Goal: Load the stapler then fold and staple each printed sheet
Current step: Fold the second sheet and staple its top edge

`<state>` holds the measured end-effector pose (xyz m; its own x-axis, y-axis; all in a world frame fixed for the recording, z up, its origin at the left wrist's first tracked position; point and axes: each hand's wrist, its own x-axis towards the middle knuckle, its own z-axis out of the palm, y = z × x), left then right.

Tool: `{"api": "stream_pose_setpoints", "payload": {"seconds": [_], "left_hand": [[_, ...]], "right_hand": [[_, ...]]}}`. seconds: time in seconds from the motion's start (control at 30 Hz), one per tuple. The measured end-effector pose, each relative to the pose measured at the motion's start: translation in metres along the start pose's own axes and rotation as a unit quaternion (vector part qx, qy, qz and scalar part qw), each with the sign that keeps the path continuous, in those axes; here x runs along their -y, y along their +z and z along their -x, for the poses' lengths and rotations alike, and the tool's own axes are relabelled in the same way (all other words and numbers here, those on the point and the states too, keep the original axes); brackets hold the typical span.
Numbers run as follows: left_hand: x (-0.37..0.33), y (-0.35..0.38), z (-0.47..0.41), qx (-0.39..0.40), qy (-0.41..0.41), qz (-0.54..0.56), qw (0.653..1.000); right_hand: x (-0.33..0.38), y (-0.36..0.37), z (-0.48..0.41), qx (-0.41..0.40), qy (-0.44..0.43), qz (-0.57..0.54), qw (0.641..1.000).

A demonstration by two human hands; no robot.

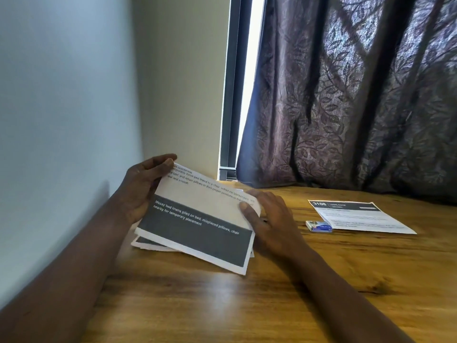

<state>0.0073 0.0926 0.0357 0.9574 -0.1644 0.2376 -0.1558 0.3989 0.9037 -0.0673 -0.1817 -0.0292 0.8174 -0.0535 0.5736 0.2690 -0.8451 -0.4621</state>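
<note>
Item: printed sheet (197, 220), folded, dark banner facing up – held over the left part of the counter (222, 308), its far edge lifted, its near edge low above a stack of further sheets (144, 243).

Grip, left hand (142, 191): closed on the sheet's far-left corner, thumb and fingers pinched round the edge.

Grip, right hand (270, 220): closed on the right short end, thumb laid on the printed face, fingers wrapped behind.

Axis: the long side is run from far left to near right, one hand at each short end.

Also listed: a second folded sheet (358, 216) flat to the right, a small staple box (319, 227) touching its near-left corner. No stapler is seen.

Judgement: whatever must be fetched from the right is nearer the right hand – the left grip would be left to carry the sheet.
</note>
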Motion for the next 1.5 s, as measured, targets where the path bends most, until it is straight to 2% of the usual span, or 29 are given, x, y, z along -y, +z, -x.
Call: {"api": "stream_pose_setpoints", "payload": {"seconds": [0.1, 0.23, 0.4, 0.47, 0.6, 0.67, 0.77, 0.87, 0.93, 1.0, 1.1, 1.17, 1.33, 1.5], "left_hand": [[-0.004, 0.010, 0.005, 0.011, 0.032, 0.012, 0.999], [0.000, 0.020, 0.007, -0.007, 0.104, -0.026, 0.994], [-0.006, 0.024, 0.003, -0.053, 0.220, -0.202, 0.953], [-0.005, 0.029, 0.004, -0.056, 0.223, -0.220, 0.948], [0.006, 0.040, 0.009, -0.045, 0.214, -0.230, 0.948], [0.011, 0.042, 0.011, -0.048, 0.203, -0.221, 0.953], [0.011, 0.040, 0.012, -0.043, 0.167, -0.164, 0.971], [0.010, 0.035, 0.011, -0.014, 0.112, -0.082, 0.990], [0.013, 0.032, 0.009, 0.011, 0.082, -0.072, 0.994], [0.018, 0.032, 0.008, 0.034, 0.061, -0.099, 0.993], [0.024, 0.032, 0.007, 0.064, 0.045, -0.118, 0.990], [0.028, 0.031, 0.007, 0.084, 0.035, -0.129, 0.987], [0.037, 0.026, 0.006, 0.133, -0.002, -0.204, 0.970], [0.040, 0.032, 0.009, 0.118, -0.024, -0.169, 0.978]], "right_hand": [[0.003, -0.003, -0.003, -0.032, -0.024, -0.051, 0.998], [0.002, -0.006, -0.006, -0.114, -0.033, -0.098, 0.988], [0.005, -0.023, -0.008, -0.285, -0.059, -0.033, 0.956], [0.006, -0.030, -0.009, -0.333, -0.071, 0.028, 0.940], [0.002, -0.037, -0.004, -0.364, -0.099, 0.128, 0.917], [0.000, -0.037, -0.004, -0.363, -0.095, 0.122, 0.919], [0.002, -0.036, -0.004, -0.346, -0.066, 0.051, 0.934], [0.008, -0.035, -0.005, -0.316, -0.005, -0.142, 0.938], [0.012, -0.036, -0.006, -0.277, 0.053, -0.307, 0.909], [0.015, -0.042, -0.006, -0.229, 0.104, -0.453, 0.855], [0.014, -0.053, -0.007, -0.180, 0.181, -0.565, 0.785], [0.010, -0.058, -0.008, -0.170, 0.218, -0.570, 0.773], [-0.004, -0.060, -0.008, -0.153, 0.265, -0.495, 0.813], [-0.013, -0.061, -0.007, -0.065, 0.270, -0.416, 0.866]]}}
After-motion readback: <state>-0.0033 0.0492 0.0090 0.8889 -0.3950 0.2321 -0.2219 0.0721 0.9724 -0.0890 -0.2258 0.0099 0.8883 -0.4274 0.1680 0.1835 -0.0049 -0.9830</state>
